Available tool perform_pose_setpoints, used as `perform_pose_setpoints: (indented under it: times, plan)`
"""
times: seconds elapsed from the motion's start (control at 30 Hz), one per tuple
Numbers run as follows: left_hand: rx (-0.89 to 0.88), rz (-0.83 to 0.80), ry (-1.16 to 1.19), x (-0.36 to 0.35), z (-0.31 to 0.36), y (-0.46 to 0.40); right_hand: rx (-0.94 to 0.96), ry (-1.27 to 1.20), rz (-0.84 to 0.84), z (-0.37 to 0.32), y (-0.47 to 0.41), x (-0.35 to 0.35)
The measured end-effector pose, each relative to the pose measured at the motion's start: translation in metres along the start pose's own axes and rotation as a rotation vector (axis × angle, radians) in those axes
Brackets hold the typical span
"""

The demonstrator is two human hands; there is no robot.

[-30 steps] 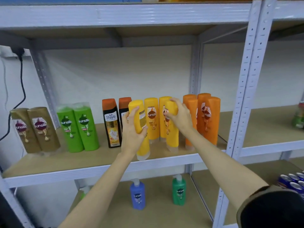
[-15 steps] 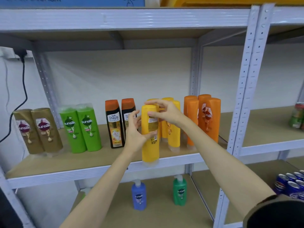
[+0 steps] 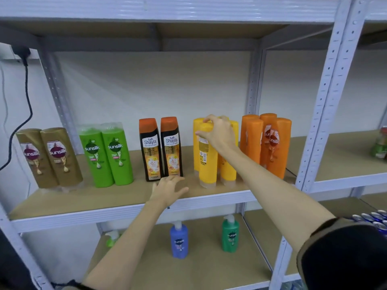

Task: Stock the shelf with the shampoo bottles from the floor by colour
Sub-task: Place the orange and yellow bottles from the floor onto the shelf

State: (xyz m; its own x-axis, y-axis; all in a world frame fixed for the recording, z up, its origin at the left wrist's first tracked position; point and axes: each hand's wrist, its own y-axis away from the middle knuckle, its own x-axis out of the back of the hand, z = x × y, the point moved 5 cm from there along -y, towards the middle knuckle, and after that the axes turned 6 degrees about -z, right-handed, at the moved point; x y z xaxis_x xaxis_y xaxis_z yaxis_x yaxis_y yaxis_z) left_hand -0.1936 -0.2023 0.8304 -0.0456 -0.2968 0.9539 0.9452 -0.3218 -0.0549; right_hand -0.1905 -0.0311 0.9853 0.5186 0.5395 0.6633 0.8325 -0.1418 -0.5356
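Right hand point(image 3: 217, 132): arm stretched up and forward, fingers curled over the top of the front yellow plastic shampoo bottle point(image 3: 207, 155), gripping it.
Yellow bottle: upright on the brown board shelf point(image 3: 117, 197), at the front of the yellow group, between the two black orange-capped bottles point(image 3: 161, 149) and the orange bottles point(image 3: 270, 145).
Left hand point(image 3: 169, 190): forearm raised, palm down, fingers spread and relaxed, holding nothing, over the shelf board just before the black bottles.
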Motion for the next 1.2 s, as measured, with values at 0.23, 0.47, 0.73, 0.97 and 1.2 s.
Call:
perform_pose_setpoints:
  times: [0.23,0.47,0.73,0.97,1.2]
  plan:
    - [0.042,-0.088,-0.032,-0.021,-0.003,-0.001,-0.079,0.117,-0.058,0.0,-0.014,-0.003]
    - [0.03,-0.09,-0.015,-0.021,-0.004,0.002,-0.075,0.093,-0.094,0.002,-0.009,-0.001]
    - [-0.099,0.122,0.11,-0.01,0.005,0.031,-0.085,0.08,-0.021,0.001,0.052,0.016]
    - [-0.375,0.107,0.286,-0.051,0.033,0.07,-0.254,0.027,-0.226,0.053,0.144,-0.02]
    - [-0.289,-0.203,0.371,-0.172,0.022,0.095,-0.545,0.04,-0.583,0.152,0.266,-0.087]
